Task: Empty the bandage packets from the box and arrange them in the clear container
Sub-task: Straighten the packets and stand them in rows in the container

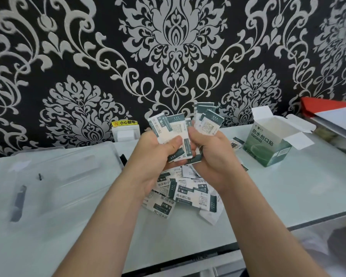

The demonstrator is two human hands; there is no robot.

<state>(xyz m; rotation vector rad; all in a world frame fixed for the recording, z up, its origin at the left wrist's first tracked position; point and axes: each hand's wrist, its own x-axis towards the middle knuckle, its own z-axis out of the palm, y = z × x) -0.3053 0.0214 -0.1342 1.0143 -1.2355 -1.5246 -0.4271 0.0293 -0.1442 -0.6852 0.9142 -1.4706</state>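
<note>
Bandage packets (178,132) up off the desk (288,188), both hands clamped on a fanned bunch
Left hand (158,156) and right hand (213,156) grip it close together above the loose pile (188,196) at mid-desk; the open box (268,146) stands toward the back right edge, the clear container (52,176) lies at the left side, and black-and-silver damask wallpaper (168,47) fills the wall behind

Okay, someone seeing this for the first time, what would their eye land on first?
Probably the bold black and silver damask wallpaper filling the background, then the left hand and right hand at centre gripping a fanned bunch of bandage packets. Below them a loose pile of packets lies on the table, with the open green box standing to the right.
</note>
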